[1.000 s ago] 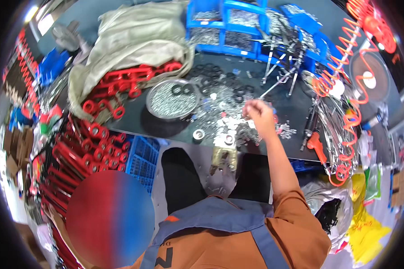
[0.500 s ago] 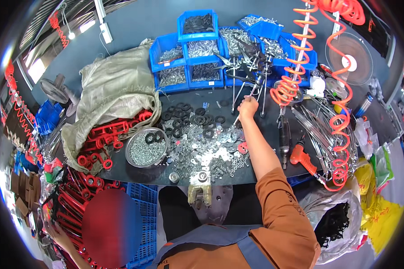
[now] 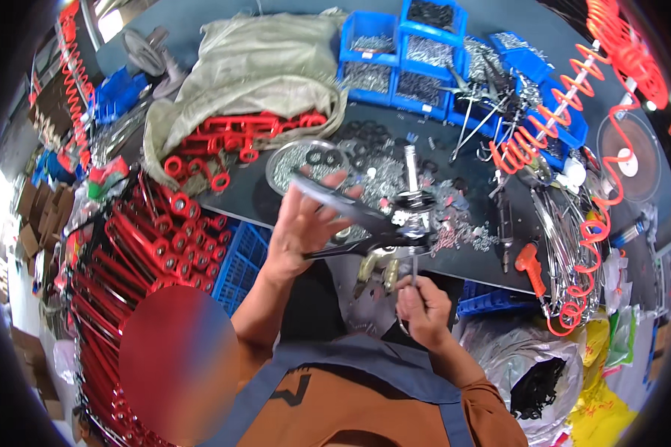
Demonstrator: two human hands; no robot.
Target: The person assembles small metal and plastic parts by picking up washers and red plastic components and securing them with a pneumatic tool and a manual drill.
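A black lever-handle assembly point(image 3: 348, 208), much like a caulking gun's handle, is at the table's front edge with a bright metal shaft point(image 3: 411, 170) pointing away from me. My left hand point(image 3: 306, 227) is at its levers, fingers spread, and the blurred upper lever crosses over them. Whether the palm presses on a lever is hard to see. My right hand point(image 3: 425, 309) is closed round a thin metal rod point(image 3: 415, 270) below the assembly's body; a curved end shows beneath the fingers. Close by is a worn brass-coloured fixture point(image 3: 367, 270), partly covered by the assembly.
Past my hands lie a bowl of small metal parts point(image 3: 285, 165), black rings point(image 3: 361, 134) and loose hardware. Blue bins point(image 3: 369, 95) stand behind. Red tubes point(image 3: 138, 231) fill the left side. A coiled red hose point(image 3: 566, 112), a power driver point(image 3: 504, 223) and metal rods point(image 3: 566, 223) are at right.
My right hand has come back from the handle assemblies by the bins to the front edge. My left hand has moved from the lower left to the levers. The view has turned left.
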